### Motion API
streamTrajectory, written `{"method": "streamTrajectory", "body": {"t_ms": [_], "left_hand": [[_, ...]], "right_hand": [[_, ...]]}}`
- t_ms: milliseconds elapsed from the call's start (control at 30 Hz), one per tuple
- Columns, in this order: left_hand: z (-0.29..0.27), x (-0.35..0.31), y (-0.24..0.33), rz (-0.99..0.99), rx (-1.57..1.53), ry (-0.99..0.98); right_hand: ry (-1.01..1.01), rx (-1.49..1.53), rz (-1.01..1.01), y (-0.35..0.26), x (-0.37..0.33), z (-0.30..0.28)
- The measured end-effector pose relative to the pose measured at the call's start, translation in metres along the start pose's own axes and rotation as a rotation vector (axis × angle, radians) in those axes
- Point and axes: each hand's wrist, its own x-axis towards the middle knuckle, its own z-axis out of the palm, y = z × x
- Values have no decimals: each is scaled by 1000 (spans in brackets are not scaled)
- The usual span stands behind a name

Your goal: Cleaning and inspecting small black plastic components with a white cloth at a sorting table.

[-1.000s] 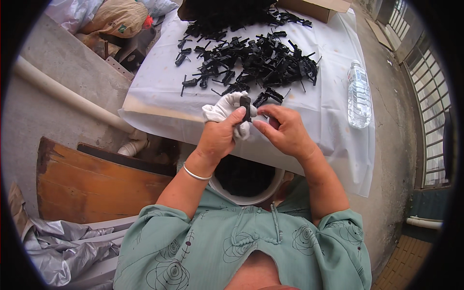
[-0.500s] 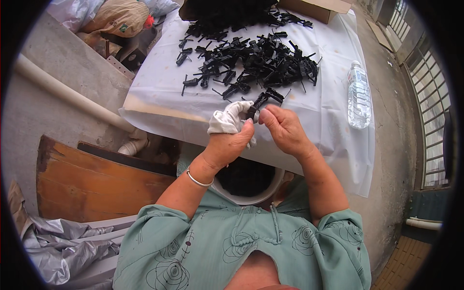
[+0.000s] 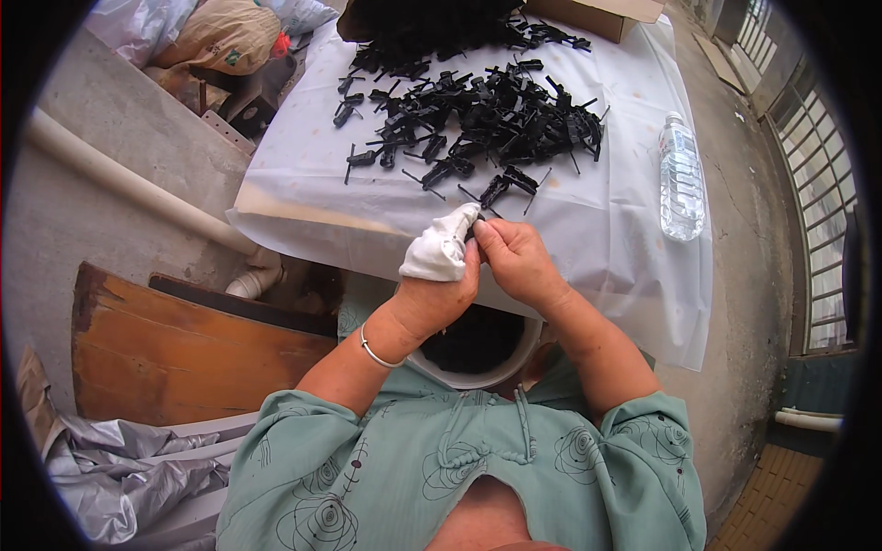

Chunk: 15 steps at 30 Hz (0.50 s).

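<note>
My left hand [image 3: 439, 266], its fingers covered by a white cloth [image 3: 435, 250], closes on a small black plastic part [image 3: 474, 228]. Against that same part, my right hand [image 3: 520, 261] pinches with thumb and fingertips. Most of the part is hidden between the fingers. Just beyond my hands, a few loose black plastic pieces [image 3: 507, 185] with thin stems lie on the white-covered table [image 3: 294, 174]. Farther back spreads a large pile of the same black pieces [image 3: 496, 115]. Below my hands, a white bucket [image 3: 530, 342] holds dark contents.
A clear water bottle [image 3: 681, 184] lies at the table's right side. Cardboard box [image 3: 597, 16] and a dark heap stand at the back. To the left are a pale pipe [image 3: 138, 184], a wooden board [image 3: 184, 349] and bags [image 3: 220, 37]. A barred window [image 3: 818, 211] is at right.
My hands have drawn closer together around the black part and lowered slightly. My right hand has shifted left, and less of the part shows now.
</note>
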Motion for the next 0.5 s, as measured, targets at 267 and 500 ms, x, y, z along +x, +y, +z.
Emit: {"method": "streamTrajectory", "body": {"t_ms": [267, 500], "left_hand": [[-16, 11, -2, -545, -977, -93], [-8, 11, -7, -580, -819, -198]], "right_hand": [[-58, -544, -141, -43, -4, -29], [45, -505, -540, -32, 0, -36]]}}
